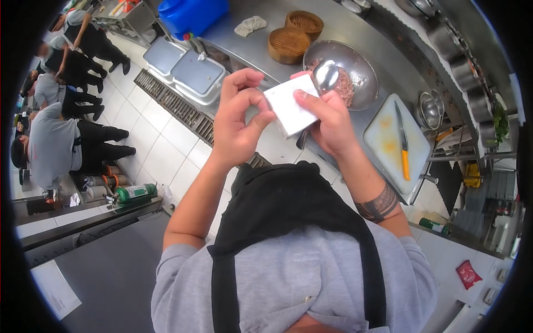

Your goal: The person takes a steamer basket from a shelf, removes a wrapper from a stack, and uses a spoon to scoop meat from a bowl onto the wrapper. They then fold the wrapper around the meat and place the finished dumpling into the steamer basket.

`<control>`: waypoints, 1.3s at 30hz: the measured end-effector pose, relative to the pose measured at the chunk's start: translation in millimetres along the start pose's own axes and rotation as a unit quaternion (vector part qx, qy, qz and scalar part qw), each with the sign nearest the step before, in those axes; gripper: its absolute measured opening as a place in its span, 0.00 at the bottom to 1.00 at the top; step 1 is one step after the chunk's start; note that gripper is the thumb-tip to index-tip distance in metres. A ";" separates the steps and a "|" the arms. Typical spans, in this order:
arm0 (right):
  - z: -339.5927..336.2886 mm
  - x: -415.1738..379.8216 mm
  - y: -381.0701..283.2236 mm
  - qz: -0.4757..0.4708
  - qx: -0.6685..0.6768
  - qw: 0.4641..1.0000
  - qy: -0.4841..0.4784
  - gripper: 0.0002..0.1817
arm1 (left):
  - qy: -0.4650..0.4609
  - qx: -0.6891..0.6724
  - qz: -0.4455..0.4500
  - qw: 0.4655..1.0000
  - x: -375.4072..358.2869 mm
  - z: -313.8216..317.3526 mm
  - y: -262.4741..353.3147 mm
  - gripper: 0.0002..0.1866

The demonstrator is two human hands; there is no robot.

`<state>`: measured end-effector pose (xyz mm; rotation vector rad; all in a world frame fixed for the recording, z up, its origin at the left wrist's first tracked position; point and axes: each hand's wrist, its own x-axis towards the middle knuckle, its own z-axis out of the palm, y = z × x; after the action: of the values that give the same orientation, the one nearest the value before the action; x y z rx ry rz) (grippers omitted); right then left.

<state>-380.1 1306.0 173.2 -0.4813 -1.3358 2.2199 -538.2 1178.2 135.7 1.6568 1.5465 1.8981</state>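
Observation:
My right hand grips a square white stack of what look like dumpling wrappers, its thumb lying flat on top. Something clear, like plastic film, shows along the lower edge of the stack. Beside its left edge, my left hand has thumb and index finger brought together in a pinch, the other fingers curled. Whether anything thin is in that pinch is too small to make out. Just beyond my right hand, a steel bowl holds minced meat and a large shiny spoon.
A cutting board with a yellow-handled knife lies to the right. Two bamboo steamers, a cloth and a blue container stand along the steel counter. Lidded tubs sit left; several people stand far left.

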 end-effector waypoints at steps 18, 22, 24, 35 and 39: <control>-211.4 -85.9 10.0 0.028 -0.407 0.867 0.285 0.16 | -0.206 -0.227 -0.370 0.877 13.5 174.3 -49.6 0.38; -313.0 -182.8 -0.1 0.099 -0.409 0.779 0.464 0.16 | -0.311 -0.204 -0.370 0.851 -9.3 282.8 -100.5 0.27; -363.4 -221.2 -2.3 0.106 -0.410 0.760 0.493 0.16 | -0.348 -0.074 -0.252 0.900 -10.0 347.3 -124.7 0.20; -514.1 -236.2 -16.0 0.129 -0.638 0.682 0.333 0.20 | -0.234 0.259 -0.237 0.906 -26.9 492.8 -118.5 0.47; -532.4 -224.0 -25.7 0.262 -0.625 0.679 0.283 0.21 | -0.198 0.353 -0.252 0.879 -50.1 521.0 -96.0 0.50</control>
<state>92.3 1564.6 -37.1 -2.0157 -2.3021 0.8348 -142.7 1478.6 -55.3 1.4906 2.3160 0.7029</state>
